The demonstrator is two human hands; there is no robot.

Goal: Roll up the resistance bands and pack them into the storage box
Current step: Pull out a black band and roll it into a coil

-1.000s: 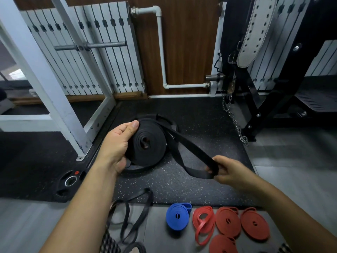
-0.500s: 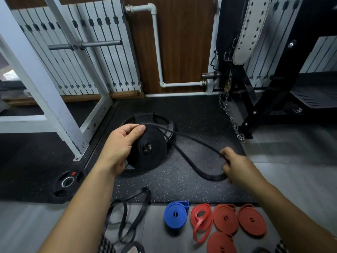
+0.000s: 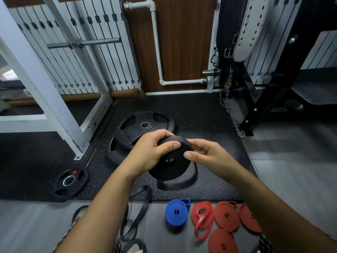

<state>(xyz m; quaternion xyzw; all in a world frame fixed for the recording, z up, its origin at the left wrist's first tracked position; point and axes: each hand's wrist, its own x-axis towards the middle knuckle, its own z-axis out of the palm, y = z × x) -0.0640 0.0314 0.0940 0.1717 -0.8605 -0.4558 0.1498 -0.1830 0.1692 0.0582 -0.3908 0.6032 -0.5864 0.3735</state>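
Farthest left I see a small weight plate on the black mat and loose black bands on the grey floor. The left hand has its fingers curled round the black band roll, held above the mat. The right hand pinches the roll's right rim, thumb on its face, with a tail loop curving beneath, and nearer me a blue roll and red rolls lie on the floor.
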